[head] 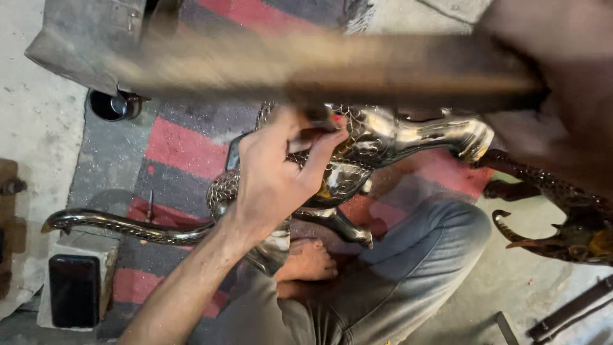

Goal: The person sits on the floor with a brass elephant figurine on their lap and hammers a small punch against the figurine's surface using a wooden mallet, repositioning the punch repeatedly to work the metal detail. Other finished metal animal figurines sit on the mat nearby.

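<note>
A shiny metal animal figure with a scaled body lies across my lap, its long tail curving off to the left. My left hand pinches a small dark punch and holds its tip against the figure's scaled back. My right hand is at the upper right, blurred by motion. It grips a long wooden-handled tool, which streaks across the top of the view above the punch. The tool's head cannot be made out.
I sit on a red and grey striped rug, my bare foot tucked under the figure. A black cup stands at the upper left and a dark phone on a block at the lower left. A dark clawed metal piece lies right.
</note>
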A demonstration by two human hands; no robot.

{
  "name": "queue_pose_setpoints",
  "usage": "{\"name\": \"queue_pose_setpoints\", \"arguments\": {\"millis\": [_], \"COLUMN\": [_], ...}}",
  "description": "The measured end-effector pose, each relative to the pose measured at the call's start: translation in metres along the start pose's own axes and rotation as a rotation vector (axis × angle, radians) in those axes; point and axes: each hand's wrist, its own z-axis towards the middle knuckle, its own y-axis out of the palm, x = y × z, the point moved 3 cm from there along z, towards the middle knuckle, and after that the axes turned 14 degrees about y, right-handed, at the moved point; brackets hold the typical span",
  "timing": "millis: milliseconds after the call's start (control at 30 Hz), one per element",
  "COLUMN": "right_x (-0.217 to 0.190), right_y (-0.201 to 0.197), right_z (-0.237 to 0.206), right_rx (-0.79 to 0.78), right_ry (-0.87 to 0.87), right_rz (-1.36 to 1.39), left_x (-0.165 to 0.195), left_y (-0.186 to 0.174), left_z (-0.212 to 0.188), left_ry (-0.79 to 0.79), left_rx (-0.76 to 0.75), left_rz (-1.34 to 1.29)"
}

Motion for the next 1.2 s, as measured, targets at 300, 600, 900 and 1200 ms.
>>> {"name": "queue_pose_setpoints", "arguments": {"millis": [300, 600, 900, 1200], "right_x": [-0.032, 0.033, 0.086, 0.082], "right_y": [-0.039, 0.013, 0.06, 0.081], "right_z": [0.004, -0.023, -0.066, -0.085], "right_rx": [0.068, 0.118, 0.254, 0.25], "right_ry": [-0.059, 0.312, 0.443, 0.632], "right_rz": [-0.44, 0.466, 0.321, 0.426], "left_x": [0.001, 0.002, 0.005, 0.002], "left_y": [0.003, -0.005, 0.004, 0.003], "left_z": [0.003, 0.055, 0.081, 0.081], "left_ry": [0.009, 0.169, 0.334, 0.431], "left_rx": [0.062, -0.347, -0.634, -0.674], "left_rz": [0.01, -0.023, 0.016, -0.039]}}
